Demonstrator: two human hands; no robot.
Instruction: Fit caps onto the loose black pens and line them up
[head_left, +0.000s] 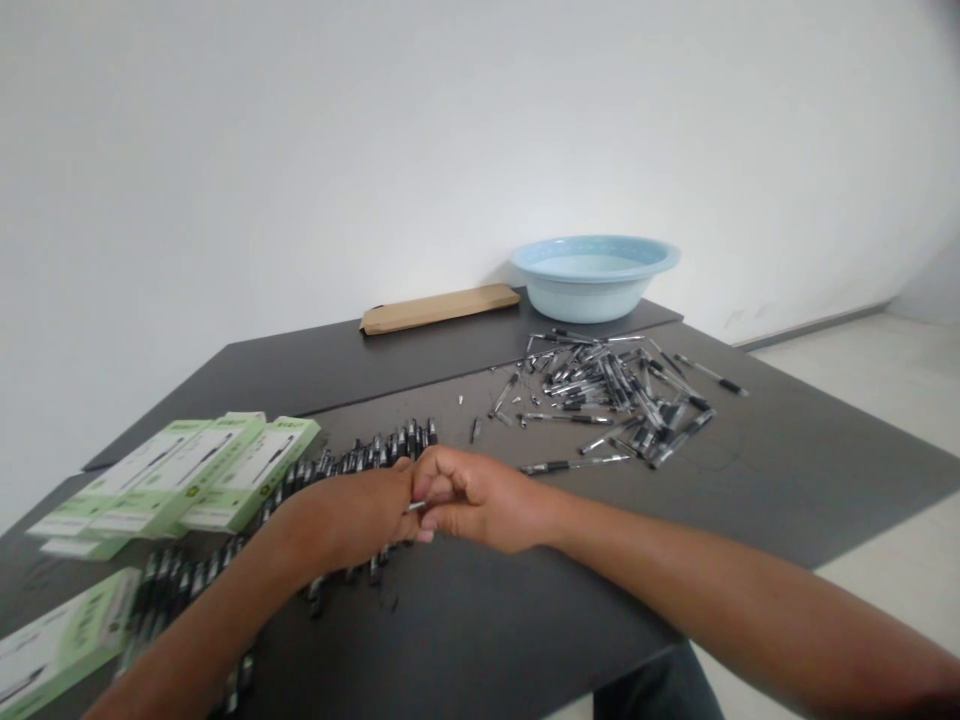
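Observation:
Over the front part of the dark table, my left hand (367,512) and my right hand (478,500) meet fingertip to fingertip. Both are closed in a pinch around a pen (416,506); only a short, thin, pale piece of it shows between the fingers, and the rest is hidden. Just behind and beneath my left hand lies a long row of black-gripped clear pens (375,455), packed side by side and partly covered by my left forearm. To the right of my right hand, a loose pile of similar pens (615,385) is scattered in all directions.
Green-and-white pen boxes (225,480) overlap at the left, with another box (67,635) nearer me. A flat brown cardboard piece (442,308) and a light blue basin (592,290) stand at the back by the wall. Small pen parts (517,400) lie around the pile.

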